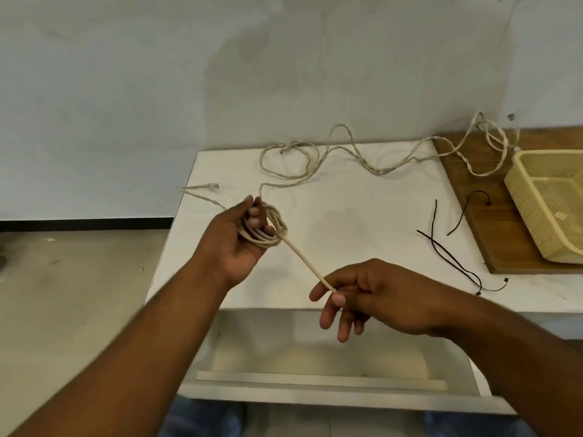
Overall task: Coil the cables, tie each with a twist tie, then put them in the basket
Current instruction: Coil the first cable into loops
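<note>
Plainly, a coil [279, 230] of the cream cable [372, 165] was held in the left hand [235, 244], whose fingers were curled through the loops above the table [347, 241]. From the coil a straight stretch [307, 263] was drawn taut down to the right hand [372, 298], where it was pinched between thumb and forefinger while the other fingers were spread loose. The rest of the cable was left lying in slack curves along the back of the table; it was carried on over the wooden board [492, 222] at the right and up the wall. A loose end [211, 186] was seen near the table's back left corner. Dark ties [434, 222] were scattered on the table near the board, one of them lying partly on it. The basket [517, 197] was set on the board at the right edge, well apart from both hands, and no cable was seen in the part of it that showed.
</note>
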